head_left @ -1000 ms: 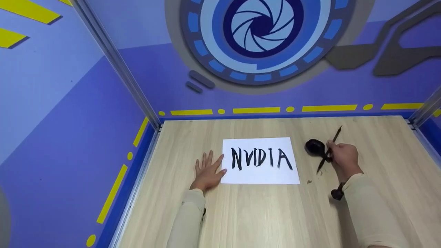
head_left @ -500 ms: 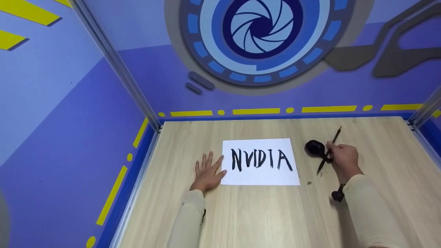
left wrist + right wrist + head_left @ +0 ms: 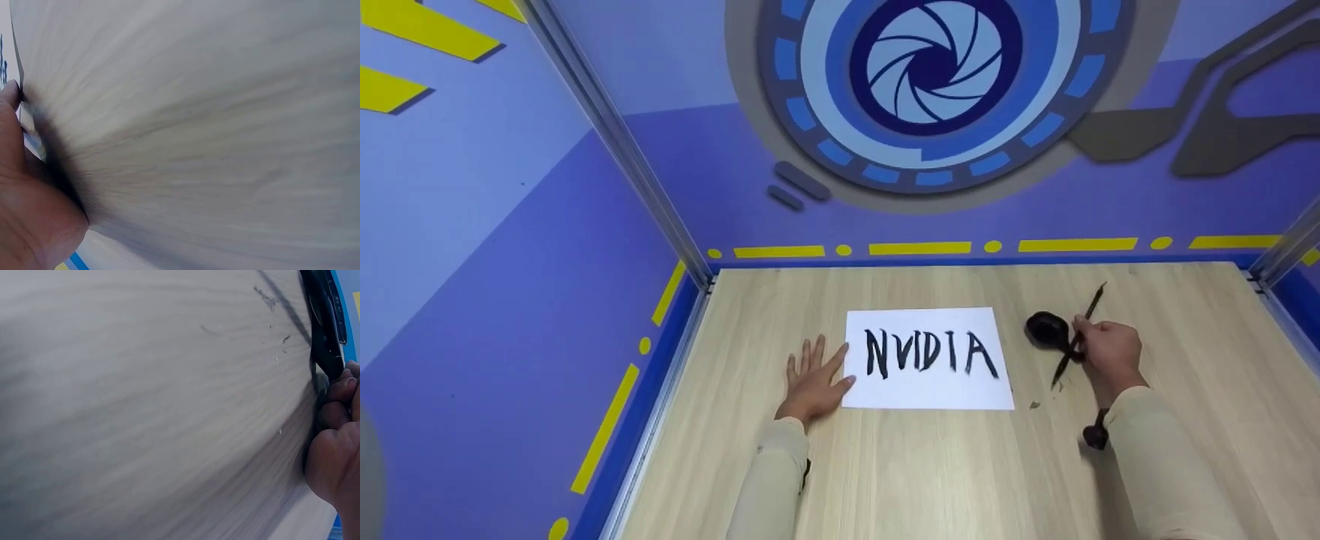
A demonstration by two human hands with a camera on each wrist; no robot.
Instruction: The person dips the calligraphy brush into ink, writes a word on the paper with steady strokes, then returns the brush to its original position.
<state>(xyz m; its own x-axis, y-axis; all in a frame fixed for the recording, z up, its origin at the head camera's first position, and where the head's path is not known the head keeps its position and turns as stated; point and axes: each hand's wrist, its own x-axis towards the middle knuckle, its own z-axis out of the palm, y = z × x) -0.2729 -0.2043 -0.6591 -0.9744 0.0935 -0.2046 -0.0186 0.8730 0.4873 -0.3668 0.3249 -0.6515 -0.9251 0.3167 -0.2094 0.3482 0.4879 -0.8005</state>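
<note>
A white sheet of paper [image 3: 928, 394] lies on the table with "NVIDIA" in black brush strokes. My left hand [image 3: 814, 386] rests flat at its left side, fingers spread, thumb and index fingertips on the edge. In the left wrist view the thumb [image 3: 8, 132] shows beside the paper. My right hand [image 3: 1112, 351] pinches a dark writing brush [image 3: 1095, 301] right of the paper, its dark tip pointing down and toward me. Beside those fingers sits a black spoon-shaped dish [image 3: 1046, 330], its narrow end crossed by the brush. Whether they touch is unclear.
Small dark flakes [image 3: 1034, 405] lie on the wooden table [image 3: 930, 480] between the paper and right forearm. A black wrist-worn device [image 3: 1096, 435] hangs under the right sleeve. Printed blue and purple panels [image 3: 885, 217] stand behind and to the left.
The head view has tilted slightly, so everything sits a little lower in it. Both hands, the brush, the dish and the paper keep their places relative to each other.
</note>
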